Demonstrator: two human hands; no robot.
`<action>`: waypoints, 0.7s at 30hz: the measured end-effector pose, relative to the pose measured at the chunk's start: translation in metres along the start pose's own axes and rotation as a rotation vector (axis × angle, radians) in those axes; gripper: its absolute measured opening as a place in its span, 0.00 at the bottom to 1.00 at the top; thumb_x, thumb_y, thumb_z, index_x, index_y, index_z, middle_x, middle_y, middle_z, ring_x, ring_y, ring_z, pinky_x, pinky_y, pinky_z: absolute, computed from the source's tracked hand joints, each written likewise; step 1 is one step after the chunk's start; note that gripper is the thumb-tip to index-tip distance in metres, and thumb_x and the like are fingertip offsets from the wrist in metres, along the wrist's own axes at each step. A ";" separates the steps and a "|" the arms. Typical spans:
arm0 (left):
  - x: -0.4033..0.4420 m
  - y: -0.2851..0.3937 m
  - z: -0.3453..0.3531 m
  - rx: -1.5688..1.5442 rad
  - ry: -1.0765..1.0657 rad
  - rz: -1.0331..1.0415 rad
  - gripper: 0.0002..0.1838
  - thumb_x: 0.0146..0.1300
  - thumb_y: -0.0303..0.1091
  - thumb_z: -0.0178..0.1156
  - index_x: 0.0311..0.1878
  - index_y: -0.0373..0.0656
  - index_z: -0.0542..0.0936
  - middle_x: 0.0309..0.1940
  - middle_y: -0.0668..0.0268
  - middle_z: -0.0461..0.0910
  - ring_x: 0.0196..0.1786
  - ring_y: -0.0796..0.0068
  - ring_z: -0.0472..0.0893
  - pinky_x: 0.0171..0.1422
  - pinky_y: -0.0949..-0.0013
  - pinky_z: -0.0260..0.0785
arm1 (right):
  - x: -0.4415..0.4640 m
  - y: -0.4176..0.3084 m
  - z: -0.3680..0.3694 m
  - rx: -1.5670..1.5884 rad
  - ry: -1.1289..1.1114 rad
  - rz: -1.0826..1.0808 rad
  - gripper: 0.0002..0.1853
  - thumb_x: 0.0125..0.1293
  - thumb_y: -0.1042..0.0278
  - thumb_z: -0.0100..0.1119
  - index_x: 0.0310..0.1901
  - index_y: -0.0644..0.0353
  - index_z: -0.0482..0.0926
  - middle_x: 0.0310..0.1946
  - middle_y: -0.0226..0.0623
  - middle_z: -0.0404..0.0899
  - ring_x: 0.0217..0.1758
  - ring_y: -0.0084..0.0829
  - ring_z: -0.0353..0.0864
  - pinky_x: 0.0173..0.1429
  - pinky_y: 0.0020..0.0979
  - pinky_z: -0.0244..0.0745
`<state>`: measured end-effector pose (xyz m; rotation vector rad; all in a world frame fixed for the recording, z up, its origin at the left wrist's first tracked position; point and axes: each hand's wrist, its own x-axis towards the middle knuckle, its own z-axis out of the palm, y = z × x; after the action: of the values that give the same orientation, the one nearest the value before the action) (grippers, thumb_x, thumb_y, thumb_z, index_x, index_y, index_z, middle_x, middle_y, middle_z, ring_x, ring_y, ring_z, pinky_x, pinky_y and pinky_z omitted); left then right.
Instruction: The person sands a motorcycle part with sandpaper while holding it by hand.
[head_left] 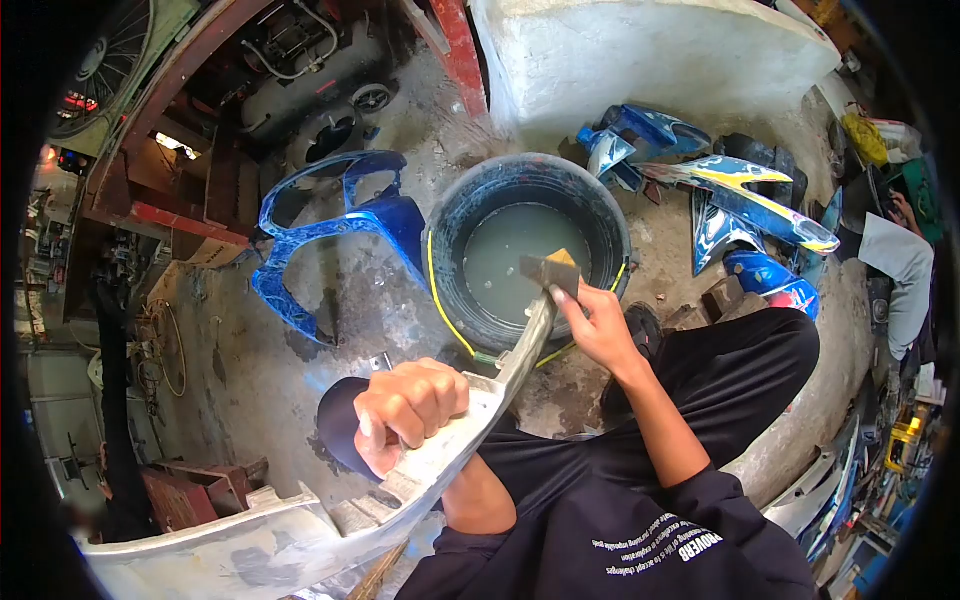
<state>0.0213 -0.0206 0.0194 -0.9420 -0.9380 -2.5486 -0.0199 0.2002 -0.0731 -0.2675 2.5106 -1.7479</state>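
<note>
A long whitish-grey curved panel (pixel 425 490) runs from the lower left up to a narrow tip over a black bucket (pixel 530 165). Fingers curled, my left hand (pixel 412 408) grips the panel near its middle. My right hand (pixel 598 325) pinches a thin dark-grey pad (pixel 548 272), pressed on the panel's narrow end; a yellowish piece shows behind the pad. Cloudy water (pixel 500 255) lies inside the bucket below. The bucket has a yellow-green cord handle (pixel 443 305).
A blue frame-shaped part (pixel 380 222) lies on the floor left of the bucket. Blue, white and yellow fairings (pixel 740 185) lie to the right. A white wall block (pixel 650 65) stands behind. Another person's grey-clad leg (pixel 893 275) is at the far right.
</note>
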 end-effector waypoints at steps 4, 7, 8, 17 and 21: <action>-0.001 0.007 -0.004 0.026 0.000 -0.016 0.27 0.75 0.40 0.43 0.15 0.44 0.66 0.09 0.72 0.61 0.12 0.79 0.56 0.17 0.72 0.53 | -0.014 -0.010 -0.012 0.321 -0.264 -0.036 0.11 0.72 0.70 0.58 0.47 0.70 0.82 0.40 0.55 0.84 0.40 0.43 0.85 0.51 0.34 0.75; -0.001 0.004 -0.005 0.027 -0.058 -0.011 0.27 0.75 0.40 0.43 0.15 0.44 0.66 0.09 0.72 0.61 0.12 0.79 0.56 0.17 0.72 0.52 | -0.007 -0.004 -0.008 0.026 -0.097 0.015 0.12 0.73 0.69 0.58 0.50 0.70 0.82 0.43 0.50 0.87 0.44 0.39 0.85 0.55 0.33 0.74; -0.002 0.002 -0.003 0.004 -0.037 -0.014 0.24 0.72 0.38 0.44 0.16 0.43 0.67 0.10 0.71 0.62 0.12 0.79 0.58 0.17 0.72 0.53 | -0.003 0.006 -0.003 0.046 -0.031 0.082 0.13 0.72 0.69 0.58 0.51 0.69 0.82 0.47 0.46 0.87 0.47 0.40 0.85 0.58 0.32 0.74; 0.000 0.000 0.000 -0.010 -0.040 -0.009 0.25 0.73 0.39 0.43 0.16 0.43 0.67 0.10 0.71 0.62 0.12 0.79 0.58 0.17 0.72 0.53 | -0.005 -0.003 -0.007 0.038 -0.041 -0.008 0.12 0.72 0.72 0.57 0.51 0.68 0.82 0.47 0.51 0.85 0.46 0.42 0.86 0.57 0.32 0.75; 0.000 0.003 -0.004 -0.008 -0.033 -0.017 0.21 0.69 0.35 0.44 0.17 0.43 0.68 0.11 0.70 0.64 0.13 0.78 0.60 0.17 0.72 0.54 | -0.013 -0.016 -0.016 0.126 -0.214 0.019 0.11 0.72 0.70 0.58 0.48 0.68 0.83 0.35 0.48 0.85 0.36 0.39 0.83 0.45 0.36 0.74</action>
<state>0.0208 -0.0251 0.0182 -0.9852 -0.9494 -2.5608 -0.0077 0.2118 -0.0536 -0.3976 2.2385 -1.7582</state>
